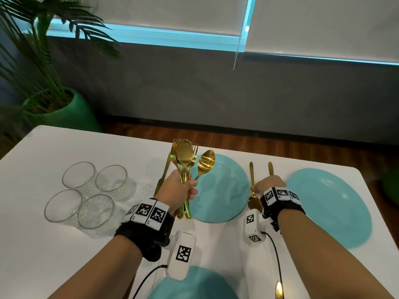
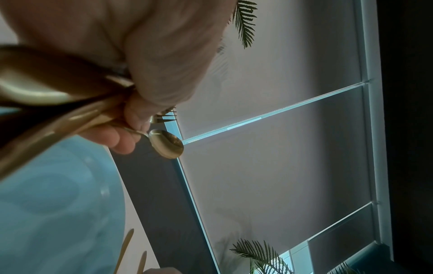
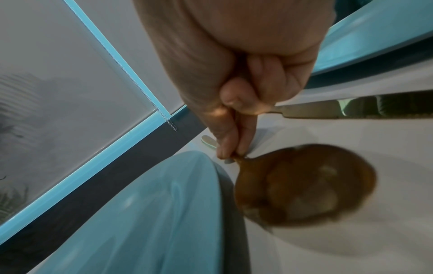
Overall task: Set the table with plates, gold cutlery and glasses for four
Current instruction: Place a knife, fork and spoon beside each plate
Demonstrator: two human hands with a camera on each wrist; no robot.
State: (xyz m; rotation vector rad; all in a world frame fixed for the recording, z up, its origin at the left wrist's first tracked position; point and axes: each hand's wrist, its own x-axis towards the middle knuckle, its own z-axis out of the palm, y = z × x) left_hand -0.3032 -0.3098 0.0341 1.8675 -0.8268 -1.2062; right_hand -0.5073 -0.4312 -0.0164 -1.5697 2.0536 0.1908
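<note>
My left hand grips a bundle of gold forks and spoons upright above the left rim of the middle teal plate; one spoon splays out to the side. My right hand pinches the neck of a gold spoon lying on the white table just right of that plate; the pinch sits right above the spoon's bowl. A gold knife lies beside it, partly under the hand. Another gold knife lies left of the plate.
Several empty glasses stand grouped on the left of the table. A second teal plate lies at the right, a third at the near edge. A potted palm stands off the table's far left corner.
</note>
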